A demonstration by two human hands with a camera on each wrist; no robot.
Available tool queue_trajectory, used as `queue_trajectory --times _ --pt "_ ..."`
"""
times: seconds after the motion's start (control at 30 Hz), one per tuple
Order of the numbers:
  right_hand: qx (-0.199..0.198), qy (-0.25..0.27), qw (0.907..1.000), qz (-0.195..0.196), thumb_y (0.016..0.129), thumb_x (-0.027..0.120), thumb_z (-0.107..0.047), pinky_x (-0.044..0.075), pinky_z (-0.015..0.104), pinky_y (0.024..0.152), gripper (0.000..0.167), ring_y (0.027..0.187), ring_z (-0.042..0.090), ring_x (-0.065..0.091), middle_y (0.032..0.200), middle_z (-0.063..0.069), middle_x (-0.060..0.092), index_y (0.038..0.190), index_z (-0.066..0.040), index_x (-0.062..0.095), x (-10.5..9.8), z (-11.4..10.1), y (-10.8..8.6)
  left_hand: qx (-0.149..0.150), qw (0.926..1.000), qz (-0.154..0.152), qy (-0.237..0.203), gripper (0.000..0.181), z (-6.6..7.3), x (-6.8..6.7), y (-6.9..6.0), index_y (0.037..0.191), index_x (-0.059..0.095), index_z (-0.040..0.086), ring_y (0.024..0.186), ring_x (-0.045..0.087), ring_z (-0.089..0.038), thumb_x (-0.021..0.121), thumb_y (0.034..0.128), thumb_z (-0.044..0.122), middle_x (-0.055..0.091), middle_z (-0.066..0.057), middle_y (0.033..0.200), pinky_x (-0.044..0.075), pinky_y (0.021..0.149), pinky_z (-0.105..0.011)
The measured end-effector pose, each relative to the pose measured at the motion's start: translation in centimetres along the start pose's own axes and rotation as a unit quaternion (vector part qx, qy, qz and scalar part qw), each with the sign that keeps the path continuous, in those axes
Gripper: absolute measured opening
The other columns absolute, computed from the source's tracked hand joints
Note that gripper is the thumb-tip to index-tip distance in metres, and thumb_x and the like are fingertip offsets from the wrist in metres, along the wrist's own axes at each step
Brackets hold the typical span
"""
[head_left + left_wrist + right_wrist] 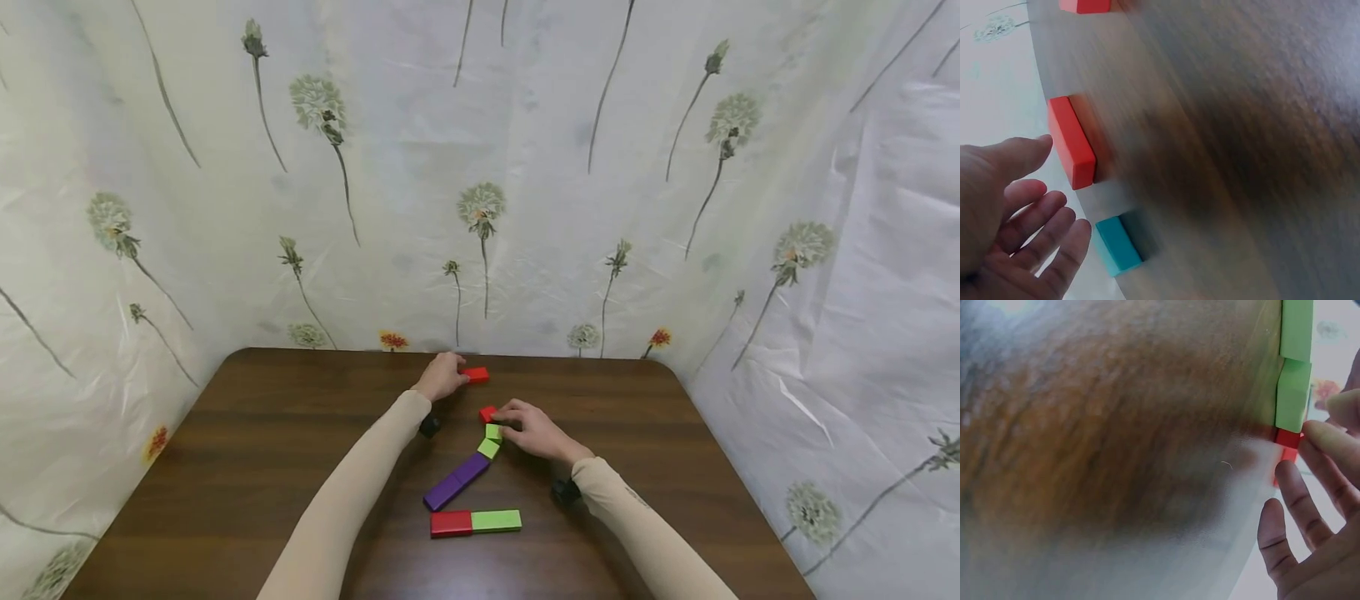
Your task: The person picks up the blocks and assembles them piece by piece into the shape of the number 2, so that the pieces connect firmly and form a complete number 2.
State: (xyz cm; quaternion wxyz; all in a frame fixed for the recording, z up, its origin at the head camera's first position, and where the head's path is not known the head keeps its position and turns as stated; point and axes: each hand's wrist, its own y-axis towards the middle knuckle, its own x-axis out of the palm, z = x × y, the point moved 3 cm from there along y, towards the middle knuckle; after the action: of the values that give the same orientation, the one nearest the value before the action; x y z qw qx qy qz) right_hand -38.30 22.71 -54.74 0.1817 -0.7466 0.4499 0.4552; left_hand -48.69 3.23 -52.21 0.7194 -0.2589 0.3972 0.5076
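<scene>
At the back of the table, my left hand (442,377) is beside a red block (477,375), its thumb near the block's side and its fingers loosely extended. A teal block (1119,245) lies near those fingertips; in the head view the hand hides it. My right hand (537,429) is at the far end of a bent row, fingertips touching or very near a small red block (487,414). Two light green blocks (489,449) come after it, then purple blocks (456,482). The right fingers (1297,494) are mostly extended and spread.
Closest to me, a red block (451,524) and a light green block (497,521) lie end to end. The brown wooden table (285,467) meets a flower-patterned cloth (540,275) at its back edge. Dark wrist cameras (430,427) sit under both wrists.
</scene>
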Motion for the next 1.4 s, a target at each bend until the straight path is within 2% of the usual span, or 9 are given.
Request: queue_trajectory --times 0.23,0.47,0.73,1.03,1.17,1.4 --pt "0.013 0.007 0.9998 -0.01 0.095 0.059 -0.017 0.047 0.043 0.093 0.032 0.111 0.022 0.058 0.119 0.003 0.059 0.126 -0.012 0.066 0.1 0.0 -0.2 0.001 1.0 -0.002 0.005 0.04 -0.4 0.3 0.1 0.127 0.061 0.0 0.115 0.06 -0.026 0.066 0.0921 0.019 0.064 -0.014 0.125 0.048 0.097 -0.039" --pt "-0.003 0.0 1.0 0.0 0.095 0.058 -0.014 0.046 0.045 0.093 0.031 0.111 0.025 0.058 0.118 0.006 0.06 0.125 -0.008 0.065 0.0 -0.6 -0.4 0.004 0.9999 -0.002 0.013 0.038 -0.8 0.6 0.3 0.125 0.063 0.0 0.11 0.061 -0.026 0.067 0.0918 0.019 0.066 -0.014 0.122 0.049 0.094 -0.039" --pt "-0.001 -0.001 1.0 -0.002 0.095 0.058 -0.014 0.047 0.044 0.093 0.032 0.112 0.024 0.058 0.12 0.006 0.059 0.126 -0.009 0.065 0.0 -0.6 -0.5 -0.001 0.9995 0.007 0.03 0.034 -1.2 0.9 0.6 0.119 0.067 0.002 0.106 0.063 -0.025 0.068 0.0909 0.021 0.068 -0.012 0.117 0.05 0.092 -0.038" --pt "-0.001 -0.004 1.0 -0.003 0.095 0.058 -0.015 0.047 0.044 0.093 0.031 0.112 0.024 0.057 0.12 0.006 0.059 0.125 -0.009 0.065 0.0 -0.4 -0.5 -0.003 0.9993 0.008 0.037 0.036 -1.1 1.1 0.8 0.123 0.066 0.003 0.114 0.06 -0.025 0.067 0.0918 0.021 0.066 -0.011 0.123 0.048 0.097 -0.039" --pt "0.002 -0.003 1.0 -0.007 0.095 0.058 -0.015 0.047 0.044 0.093 0.032 0.112 0.023 0.057 0.121 0.005 0.059 0.126 -0.009 0.065 0.0 -0.4 -0.4 0.004 0.9987 0.007 0.049 0.038 -0.9 1.1 0.8 0.124 0.065 0.004 0.115 0.059 -0.026 0.066 0.0921 0.023 0.065 -0.011 0.123 0.047 0.097 -0.04" --pt "0.001 -0.005 1.0 -0.009 0.095 0.058 -0.015 0.047 0.044 0.094 0.032 0.113 0.024 0.057 0.121 0.006 0.059 0.126 -0.01 0.065 0.0 -0.4 -0.5 0.022 0.9972 0.011 0.07 0.03 -0.6 1.3 0.7 0.117 0.069 0.004 0.109 0.059 -0.024 0.067 0.0918 0.021 0.065 -0.009 0.114 0.047 0.095 -0.038"
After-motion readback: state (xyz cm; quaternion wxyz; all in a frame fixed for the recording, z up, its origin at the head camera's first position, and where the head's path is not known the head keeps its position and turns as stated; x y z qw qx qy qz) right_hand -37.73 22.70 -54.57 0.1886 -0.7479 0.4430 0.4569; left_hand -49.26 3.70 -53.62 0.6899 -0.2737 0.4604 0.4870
